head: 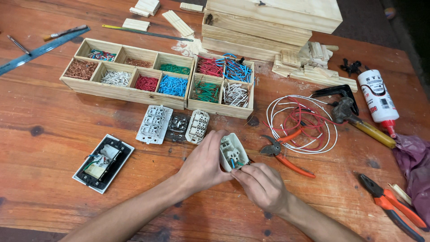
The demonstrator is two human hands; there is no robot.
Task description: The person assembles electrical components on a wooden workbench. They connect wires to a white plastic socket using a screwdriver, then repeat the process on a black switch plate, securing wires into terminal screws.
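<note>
My left hand (204,163) grips a small white switch module (232,151) from its left side, holding it upright over the wooden table (53,179). My right hand (262,183) pinches at the module's lower end, where short blue and green wires stick out. Orange-handled cutters (286,154) lie just right of the module. Three more switch modules (154,124), one dark and two white, rest just above my left hand.
Two wooden compartment boxes (127,92) with sorted coloured wire pieces stand at the back. A switch plate (103,163) lies at left. A coil of red and white wire (302,123), a glue bottle (378,98), pliers (394,208), stacked wood and a ruler (40,50) surround them.
</note>
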